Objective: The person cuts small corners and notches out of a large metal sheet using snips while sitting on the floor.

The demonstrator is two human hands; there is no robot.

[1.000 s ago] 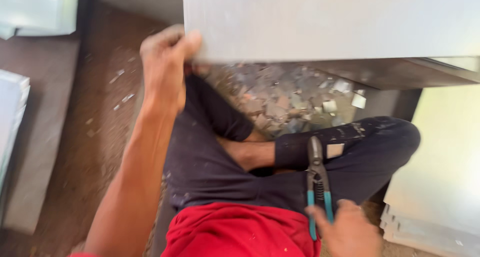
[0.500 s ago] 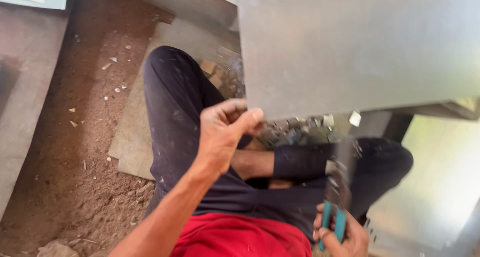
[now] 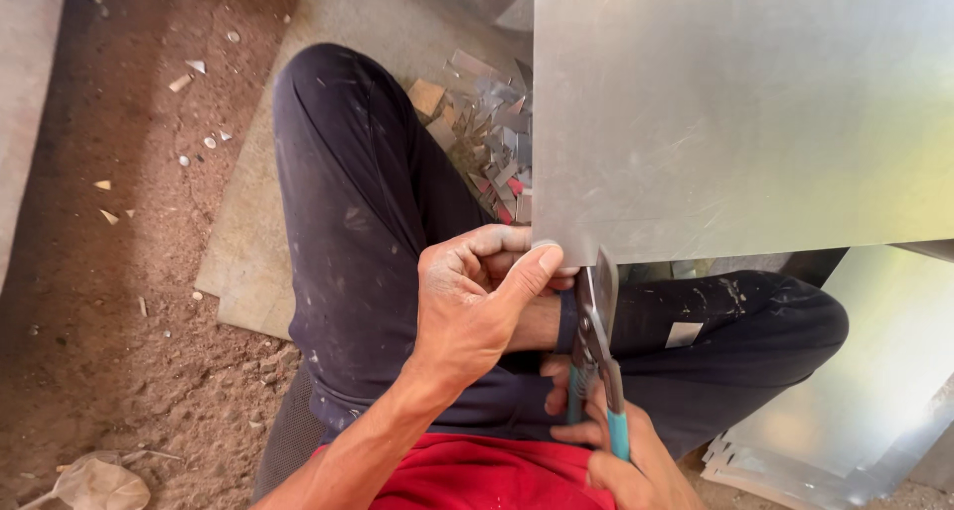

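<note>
The metal sheet [image 3: 735, 112] runs off the top and right edges, so its full size cannot be told. It hides part of the pile of metal offcuts [image 3: 492, 142] behind it and part of the person's far leg. The left hand [image 3: 477, 301] covers the sheet's lower corner and the front of the snips [image 3: 594, 346], so the blade tips are unseen. The right hand [image 3: 621, 455] is cut off by the bottom edge; only some fingers [image 3: 571, 432] show around the teal handles. A stack of sheets [image 3: 845, 440] at lower right is cropped. A pale object [image 3: 99, 482] at lower left is too unclear to identify.
</note>
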